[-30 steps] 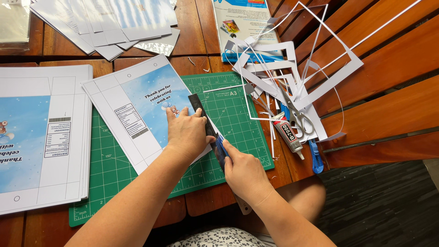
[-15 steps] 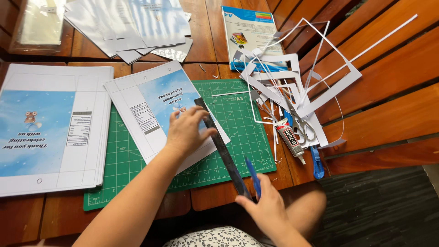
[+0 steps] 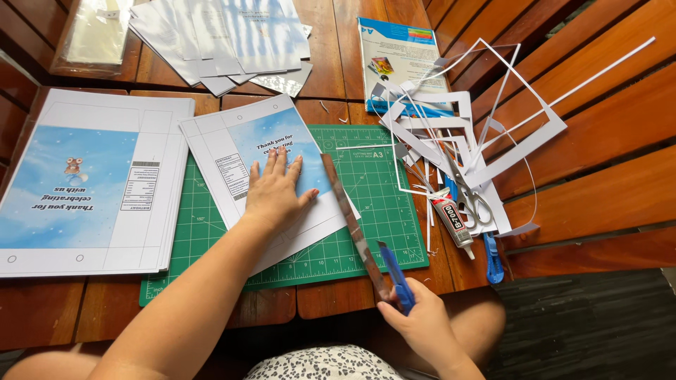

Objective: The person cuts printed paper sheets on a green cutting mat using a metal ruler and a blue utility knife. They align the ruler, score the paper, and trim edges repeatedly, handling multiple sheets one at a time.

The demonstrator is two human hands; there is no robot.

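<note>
My left hand (image 3: 276, 191) lies flat, fingers spread, on a printed white and blue sheet (image 3: 239, 151) that rests on the green cutting mat (image 3: 377, 204). A long dark metal ruler (image 3: 348, 218) runs diagonally along the sheet's right edge toward the table's near edge. My right hand (image 3: 422, 325) is at that near edge, closed around a blue utility knife (image 3: 394, 273) and touching the ruler's near end.
A stack of the same printed sheets (image 3: 84, 186) lies left of the mat. To the right are white paper offcuts (image 3: 486, 134), scissors (image 3: 468, 197), a glue tube (image 3: 451, 222), a second blue cutter (image 3: 493, 257) and a paper pack (image 3: 394, 60). Folded cut pieces (image 3: 225, 42) lie at the back.
My right hand has pulled the knife back along the ruler to the table's near edge. My left hand has shifted from the ruler onto the sheet.
</note>
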